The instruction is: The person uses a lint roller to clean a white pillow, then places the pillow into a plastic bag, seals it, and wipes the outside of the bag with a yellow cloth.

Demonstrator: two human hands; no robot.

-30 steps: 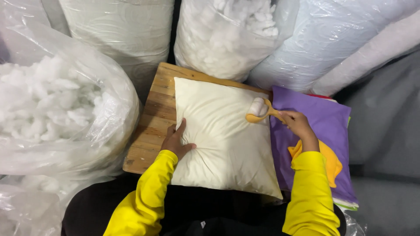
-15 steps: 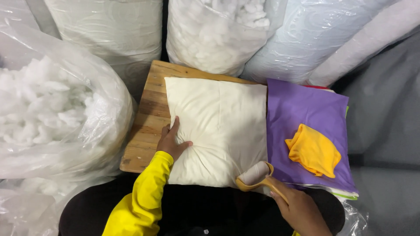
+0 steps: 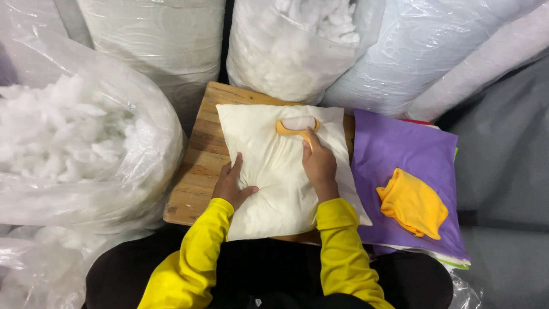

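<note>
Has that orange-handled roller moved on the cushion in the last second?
Yes. The roller went from the cream cushion's near edge to its far edge, toward the stuffing bag.

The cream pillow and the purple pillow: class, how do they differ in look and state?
The cream pillow lies on the wooden board; the purple pillow lies beside it, off the board. The left hand presses the cream one while the right hand runs a yellow roller over it; the purple one is untouched, bearing a folded yellow cloth. Both are squarish and lie flat.

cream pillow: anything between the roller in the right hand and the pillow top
Nothing visible. The right hand holds the orange-handled lint roller directly on the cream pillow, near its far edge. The left hand presses the pillow's near left side, clear of the roller.
</note>
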